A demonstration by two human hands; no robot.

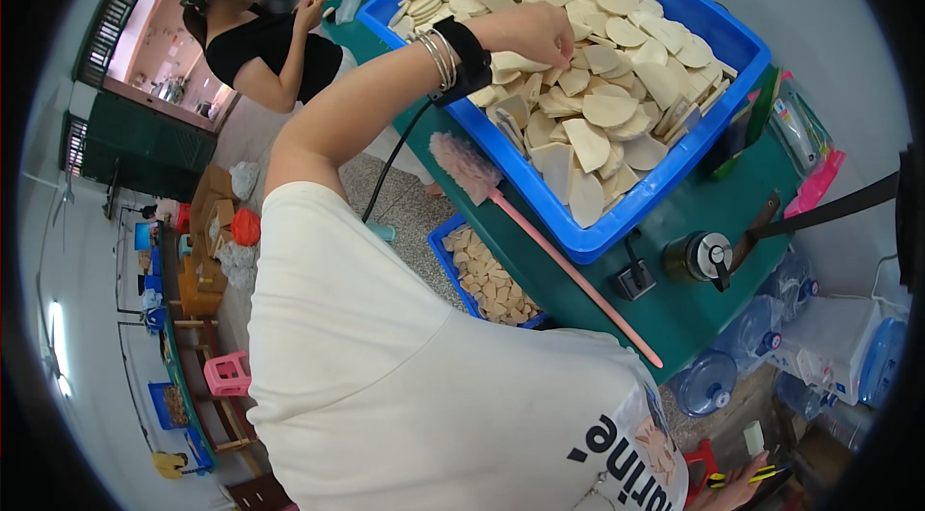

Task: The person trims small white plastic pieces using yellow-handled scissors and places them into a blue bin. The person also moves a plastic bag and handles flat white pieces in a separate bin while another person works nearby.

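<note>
My left hand (540,34), with a black strap and bangles at the wrist, reaches over a large blue plastic tray (586,246). Pale, flat, mostly half-round pieces (609,108) fill the tray in a loose heap. The left fingers are curled together with their tips down against the heap; whether a piece is between them is hidden. Low at the right edge of my shirt is my right hand (737,490), closed around a yellow-and-black hand tool (763,473) like pliers, partly hidden by the fingers.
The tray stands on a green table (689,323). A pink duster (568,265), a black adapter (634,280) and a metal flask (699,256) lie beside it. On the floor are a second blue tray (469,294) of pieces and water jugs (708,384). A person (275,49) stands far left.
</note>
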